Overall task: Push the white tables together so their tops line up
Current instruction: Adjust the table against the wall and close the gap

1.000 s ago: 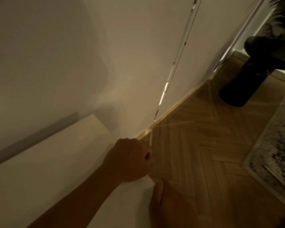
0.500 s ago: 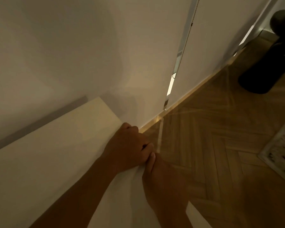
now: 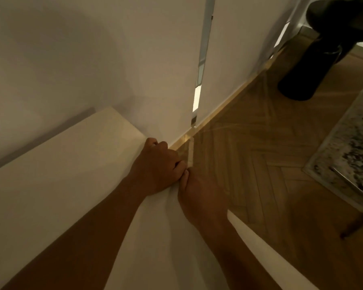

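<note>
A white table top [image 3: 57, 185] fills the lower left of the head view and runs along the wall. My left hand [image 3: 157, 166] grips its right edge with the fingers curled over the side. My right hand [image 3: 199, 197] grips the same edge just below, its thumb touching the left hand. Only one table top is plainly in view; a seam between two tops cannot be made out under my arms.
A white wall and white blinds [image 3: 228, 59] stand behind the table. To the right is herringbone wood floor [image 3: 249, 164], a black plant pot [image 3: 314, 55] and a patterned rug [image 3: 350, 151].
My right hand has moved up along the edge to meet the left hand. The view has shifted left and the table's corner sits nearer the wall.
</note>
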A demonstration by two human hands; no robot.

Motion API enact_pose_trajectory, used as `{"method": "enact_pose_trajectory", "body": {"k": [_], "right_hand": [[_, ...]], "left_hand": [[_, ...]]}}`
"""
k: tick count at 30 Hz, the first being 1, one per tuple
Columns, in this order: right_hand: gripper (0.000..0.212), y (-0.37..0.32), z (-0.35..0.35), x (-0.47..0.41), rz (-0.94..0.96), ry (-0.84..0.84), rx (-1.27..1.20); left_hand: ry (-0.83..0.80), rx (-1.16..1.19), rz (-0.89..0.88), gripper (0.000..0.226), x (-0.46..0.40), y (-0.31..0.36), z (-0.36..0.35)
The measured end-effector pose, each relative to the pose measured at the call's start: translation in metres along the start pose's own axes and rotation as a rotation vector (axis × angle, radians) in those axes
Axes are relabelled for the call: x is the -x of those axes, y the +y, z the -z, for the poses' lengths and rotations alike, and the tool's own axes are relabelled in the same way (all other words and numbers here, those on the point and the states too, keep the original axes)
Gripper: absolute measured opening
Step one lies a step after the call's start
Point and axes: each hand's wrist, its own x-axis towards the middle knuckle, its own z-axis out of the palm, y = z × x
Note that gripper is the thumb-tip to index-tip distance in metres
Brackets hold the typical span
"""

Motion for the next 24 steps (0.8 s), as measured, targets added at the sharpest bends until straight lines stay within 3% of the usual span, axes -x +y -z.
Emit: {"method": "enact_pose_trajectory", "body": {"k": [3, 6, 11, 17, 24], "right_hand": [[0.029, 0.007, -0.008, 0.003, -0.079, -0.260, -0.011], [0.029, 0.015, -0.004, 0.008, -0.053, -0.187, -0.011], [0.054, 0.012, 0.003, 0.014, -0.012, -0.142, -0.025], [0.036, 0.007, 0.005, 0.013, -0.031, -0.108, 0.010], [0.035, 0.012, 0.005, 0.010, -0.045, -0.190, 0.019]], "left_hand": [[0.010, -0.125, -0.162, 0.055, 0.000, 0.001, -0.006], [0.113, -0.243, -0.277, 0.031, 0.003, 0.003, -0.012], [0.053, -0.084, -0.146, 0.068, -0.003, 0.012, -0.011], [0.127, -0.170, -0.245, 0.054, -0.001, 0.005, -0.013], [0.096, -0.138, -0.223, 0.062, 0.000, 0.010, -0.004]]}}
